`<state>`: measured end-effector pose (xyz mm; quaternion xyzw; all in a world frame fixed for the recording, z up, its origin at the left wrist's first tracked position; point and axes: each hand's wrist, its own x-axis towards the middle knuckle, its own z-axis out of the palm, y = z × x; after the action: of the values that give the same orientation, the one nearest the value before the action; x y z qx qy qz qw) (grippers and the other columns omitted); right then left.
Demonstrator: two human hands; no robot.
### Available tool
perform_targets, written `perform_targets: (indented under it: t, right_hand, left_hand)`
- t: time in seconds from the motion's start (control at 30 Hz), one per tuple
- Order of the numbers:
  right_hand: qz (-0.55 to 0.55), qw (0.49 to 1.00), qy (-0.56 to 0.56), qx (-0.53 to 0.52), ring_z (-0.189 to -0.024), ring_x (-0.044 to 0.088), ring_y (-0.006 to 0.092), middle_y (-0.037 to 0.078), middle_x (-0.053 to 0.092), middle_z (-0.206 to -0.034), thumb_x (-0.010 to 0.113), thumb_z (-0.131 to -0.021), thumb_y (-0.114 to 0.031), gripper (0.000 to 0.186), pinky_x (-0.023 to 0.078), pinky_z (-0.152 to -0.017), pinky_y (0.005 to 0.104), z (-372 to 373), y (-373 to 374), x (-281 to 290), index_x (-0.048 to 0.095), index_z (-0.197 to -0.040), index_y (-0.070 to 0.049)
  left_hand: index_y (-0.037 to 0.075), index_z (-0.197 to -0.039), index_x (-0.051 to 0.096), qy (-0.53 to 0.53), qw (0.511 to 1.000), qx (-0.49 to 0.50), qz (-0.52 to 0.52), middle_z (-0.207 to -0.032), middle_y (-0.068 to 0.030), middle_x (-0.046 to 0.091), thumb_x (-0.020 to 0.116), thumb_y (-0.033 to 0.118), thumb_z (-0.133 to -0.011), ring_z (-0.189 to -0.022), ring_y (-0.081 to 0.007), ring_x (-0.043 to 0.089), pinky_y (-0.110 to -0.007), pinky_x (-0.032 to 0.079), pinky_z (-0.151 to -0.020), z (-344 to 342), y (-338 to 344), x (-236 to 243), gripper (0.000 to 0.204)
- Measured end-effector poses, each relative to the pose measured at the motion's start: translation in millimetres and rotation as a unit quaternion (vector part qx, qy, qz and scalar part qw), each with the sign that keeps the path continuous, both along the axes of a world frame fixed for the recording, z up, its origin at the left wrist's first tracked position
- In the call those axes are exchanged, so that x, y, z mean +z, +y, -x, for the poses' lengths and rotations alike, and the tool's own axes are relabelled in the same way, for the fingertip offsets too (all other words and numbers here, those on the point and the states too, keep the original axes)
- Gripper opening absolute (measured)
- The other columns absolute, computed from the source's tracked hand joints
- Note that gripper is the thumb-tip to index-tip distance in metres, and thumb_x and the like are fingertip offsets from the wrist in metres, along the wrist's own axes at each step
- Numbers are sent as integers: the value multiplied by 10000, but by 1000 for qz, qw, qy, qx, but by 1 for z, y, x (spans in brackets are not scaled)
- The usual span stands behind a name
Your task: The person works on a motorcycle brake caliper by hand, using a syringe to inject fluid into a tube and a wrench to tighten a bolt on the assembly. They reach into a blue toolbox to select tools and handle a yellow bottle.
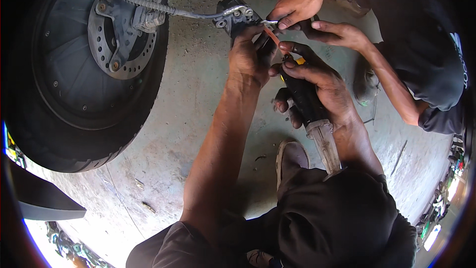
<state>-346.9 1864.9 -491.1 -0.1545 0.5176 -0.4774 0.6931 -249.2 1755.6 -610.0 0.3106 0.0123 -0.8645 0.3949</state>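
Note:
My left hand (250, 57) grips a dark metal brake caliper (236, 15) that hangs on a braided hose (148, 4) from the wheel. My right hand (317, 82) holds a black tool with a clear handle (317, 124), and its thin orange tip (271, 35) points into the caliper. A second person's two hands (297, 6) (337, 33) pinch a small metal part at the caliper's edge, right above my fingers.
A large black tyre (74, 119) with a brake disc (111, 34) lies to the left on the concrete floor (188, 119). The other person crouches at the upper right, with a shoe (366, 87) close to my right hand. My own shoe (291, 156) sits below the tool.

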Motion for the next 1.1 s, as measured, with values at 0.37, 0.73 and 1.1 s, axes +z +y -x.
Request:
perform_targets:
  t: [0.37, 0.73, 1.1]
  right_hand:
    - [35, 999, 35, -19, -525, 630, 225, 112, 617, -928, 626, -903, -172, 452, 493, -338, 310, 10, -3, 19, 454, -1306, -64]
    - [70, 995, 71, -8, -495, 622, 208, 113, 630, -956, 614, -904, -163, 355, 467, -325, 298, 19, -8, 29, 533, -1224, -32]
    - [107, 993, 43, -15, -508, 622, 234, 145, 613, -987, 562, -912, -137, 365, 461, -320, 305, 29, -4, 33, 509, -1264, -53]
  left_hand:
    - [-2, -1033, 566, 46, 990, -19, 129, -977, -106, 634, 539, 171, -893, -861, -178, 633, -282, 500, -638, 16, -3, 12, 224]
    - [-44, -1077, 541, 114, 985, -28, 124, -949, -179, 663, 474, 146, -903, -802, -245, 684, -316, 572, -541, 36, -7, 38, 266]
    - [30, -996, 562, -21, 994, 24, 101, -866, -72, 636, 485, 230, -922, -607, -95, 605, -162, 368, -324, 34, 13, 79, 227]
